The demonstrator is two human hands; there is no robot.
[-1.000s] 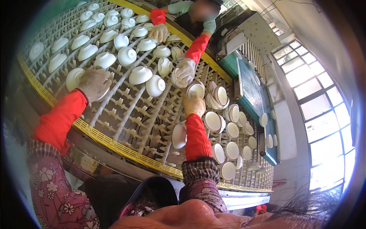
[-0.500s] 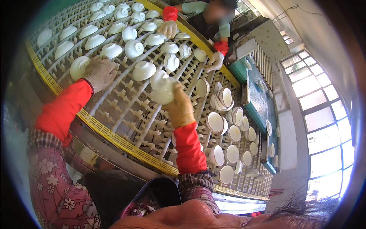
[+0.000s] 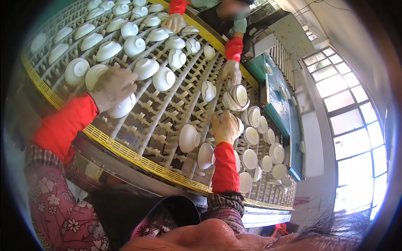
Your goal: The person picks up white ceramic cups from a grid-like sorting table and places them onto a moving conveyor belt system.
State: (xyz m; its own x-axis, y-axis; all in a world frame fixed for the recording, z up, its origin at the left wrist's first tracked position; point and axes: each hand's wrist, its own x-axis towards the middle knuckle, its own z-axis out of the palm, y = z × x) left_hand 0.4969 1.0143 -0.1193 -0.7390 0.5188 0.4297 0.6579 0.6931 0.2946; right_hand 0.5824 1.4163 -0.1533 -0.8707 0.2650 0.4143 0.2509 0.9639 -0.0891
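Your left fingers (image 3: 121, 81) are curled down over a white bowl (image 3: 122, 106), clamped on its upturned base; the glove hides most of the bowl, and only its lower rim shows at 5 o'clock of the hand. Your left hand (image 3: 112, 85) sits palm-down, the red sleeve (image 3: 63, 125) running off toward 7 o'clock. The bowl rests on the pegged rack (image 3: 155, 121), close to its yellow edge strip (image 3: 125, 151).

Your right fingers (image 3: 221, 121) are bent together over the rim of a second bowl (image 3: 240, 126), which shows only as a sliver at 3 o'clock of the glove; whether they truly grip it or merely rest on it cannot be told. Your right hand (image 3: 225, 127) is raised, back toward the camera, with the forearm standing nearly straight up from 6 o'clock. Two bowls on edge (image 3: 189, 138) stand just beside it at 8 o'clock, the lower one partly covered by your sleeve.

At 12 o'clock another person's gloved hands work the same rack: one (image 3: 173, 21) on a bowl in the far rows, the other (image 3: 231, 72) just above a nested stack of bowls (image 3: 236, 97). That person's upper body is cut off by the frame edge and blurred. The rack's far rows bend and shrink toward the rim, so bowls there are hard to count. The lower frame is blocked by your own clothing and face.
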